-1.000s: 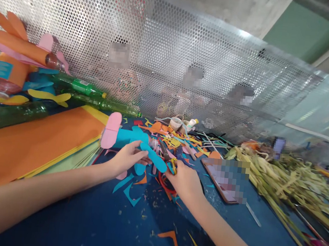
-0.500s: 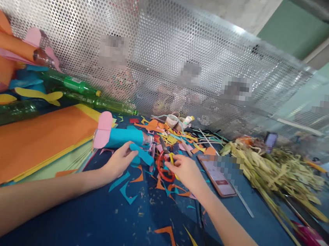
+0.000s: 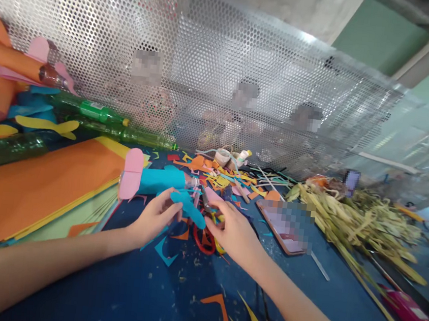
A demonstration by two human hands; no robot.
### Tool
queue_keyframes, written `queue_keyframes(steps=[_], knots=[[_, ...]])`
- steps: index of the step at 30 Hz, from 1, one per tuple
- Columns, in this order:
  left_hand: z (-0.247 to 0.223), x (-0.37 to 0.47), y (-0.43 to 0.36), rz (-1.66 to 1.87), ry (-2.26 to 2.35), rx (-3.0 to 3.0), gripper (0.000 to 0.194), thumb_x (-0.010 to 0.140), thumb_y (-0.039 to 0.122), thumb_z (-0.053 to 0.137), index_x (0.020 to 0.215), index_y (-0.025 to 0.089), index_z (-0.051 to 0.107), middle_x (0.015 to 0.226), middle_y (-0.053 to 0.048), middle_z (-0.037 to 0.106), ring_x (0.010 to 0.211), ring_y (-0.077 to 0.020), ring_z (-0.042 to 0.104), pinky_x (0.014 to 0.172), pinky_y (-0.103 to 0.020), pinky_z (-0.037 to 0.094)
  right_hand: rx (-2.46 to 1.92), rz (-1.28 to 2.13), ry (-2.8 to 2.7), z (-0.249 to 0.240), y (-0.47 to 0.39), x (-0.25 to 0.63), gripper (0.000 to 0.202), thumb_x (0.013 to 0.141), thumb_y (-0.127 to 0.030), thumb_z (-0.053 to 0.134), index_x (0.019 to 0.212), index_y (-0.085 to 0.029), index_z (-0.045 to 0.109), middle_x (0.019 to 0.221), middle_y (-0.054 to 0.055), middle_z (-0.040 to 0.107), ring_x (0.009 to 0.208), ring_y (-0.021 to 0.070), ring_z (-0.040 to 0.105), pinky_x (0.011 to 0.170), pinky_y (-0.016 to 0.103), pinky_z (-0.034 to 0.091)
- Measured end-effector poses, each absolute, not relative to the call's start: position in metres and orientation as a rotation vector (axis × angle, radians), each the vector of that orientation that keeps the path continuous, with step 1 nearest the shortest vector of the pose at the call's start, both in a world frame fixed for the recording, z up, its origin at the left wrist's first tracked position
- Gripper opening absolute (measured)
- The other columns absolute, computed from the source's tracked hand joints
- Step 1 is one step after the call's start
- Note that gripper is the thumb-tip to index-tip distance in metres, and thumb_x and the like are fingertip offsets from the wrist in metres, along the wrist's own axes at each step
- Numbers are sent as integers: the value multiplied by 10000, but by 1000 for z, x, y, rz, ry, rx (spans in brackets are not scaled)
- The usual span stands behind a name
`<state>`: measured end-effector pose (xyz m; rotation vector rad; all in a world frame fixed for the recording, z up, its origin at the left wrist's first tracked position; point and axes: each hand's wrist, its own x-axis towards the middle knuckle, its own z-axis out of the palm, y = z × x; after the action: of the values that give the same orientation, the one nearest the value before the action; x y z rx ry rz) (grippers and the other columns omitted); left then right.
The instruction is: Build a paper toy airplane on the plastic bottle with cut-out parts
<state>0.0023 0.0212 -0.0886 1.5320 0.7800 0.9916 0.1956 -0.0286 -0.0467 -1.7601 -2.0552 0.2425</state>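
Note:
A blue paper strip with a rounded end is pinched between the thumb and fingers of my left hand. My right hand is just right of the strip, thumb and fingers curled near its lower end; whether it grips anything is hard to see. Scissors with red and yellow handles lie beneath and beside the right fingers, blades pointing away. Behind my left hand lies a bottle wrapped in blue paper, with a rounded pink paper piece at its left end.
Orange paper sheets are stacked at left, near green bottles. Colourful scraps lie beyond my hands. A phone and dried husks are at right. Behind stands a perforated metal panel, with people visible through it.
The scissors have moved slightly left and nearer, and their handles now lie lower beside my right hand. The blue strip's free end has swung downward, and my right fingers are closer to it.

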Motion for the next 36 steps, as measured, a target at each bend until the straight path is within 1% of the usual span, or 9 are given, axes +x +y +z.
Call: queue_keyframes(steps=[3,6,8,13,18,21,26,30,36], knots=[[-87,2,15,937,708,1655,131,869,324,466,846,197,481,669,24,556,576,-113,505,552,-223,408,-1478,757,-2056,-44,-27,197,398,819,-261,555,1209,-219,492,1187,72,591,1035,182,584,860,303,462],[-88,2,11,842,704,1847,115,863,294,469,858,195,527,706,4,584,631,-136,552,594,-237,429,-1358,1161,-1954,-43,-26,199,313,912,-314,398,1195,-219,490,1090,54,629,958,150,605,785,271,478],[-90,3,9,779,723,1993,125,860,277,470,898,196,558,712,-6,611,624,-143,565,588,-241,424,-1356,1269,-1940,-46,-25,201,305,889,-354,456,1150,-206,512,975,39,650,844,145,616,695,248,474],[-92,0,5,830,662,2284,127,841,275,505,885,187,586,716,-14,611,620,-136,556,570,-234,409,-1412,1255,-2134,-52,-25,204,151,744,-279,660,833,-165,615,654,-37,580,586,104,524,529,197,373],[-81,-6,12,1248,707,2406,130,815,284,537,868,167,517,729,-17,533,659,-142,508,605,-255,439,-1357,1359,-2276,-44,-18,216,171,819,-309,573,819,-156,648,725,3,640,639,121,547,574,210,393],[-76,-5,20,1326,1010,2467,261,812,277,555,1047,176,501,900,-53,517,822,-173,537,720,-293,478,-1377,1425,-2213,-41,-12,227,209,830,-329,558,877,-150,655,790,29,665,706,144,583,637,234,430],[-77,-2,25,860,1356,2854,630,840,349,523,1387,204,247,980,-70,569,741,-196,604,630,-303,489,-1379,1430,-2155,-39,-7,240,224,822,-355,573,861,-152,659,783,16,652,717,142,583,677,251,436],[-79,-3,29,446,1427,3066,492,887,284,452,1337,111,355,723,-60,638,604,-223,627,507,-291,449,-1379,1402,-2172,-37,-6,243,232,833,-370,558,841,-159,654,765,5,635,705,135,572,662,246,423],[-81,-4,20,306,1156,3280,280,783,30,482,1044,65,577,703,-87,645,592,-233,633,473,-306,453,-1403,1253,-2221,-39,-5,241,245,847,-376,538,883,-158,644,802,12,640,724,147,580,669,255,440]])
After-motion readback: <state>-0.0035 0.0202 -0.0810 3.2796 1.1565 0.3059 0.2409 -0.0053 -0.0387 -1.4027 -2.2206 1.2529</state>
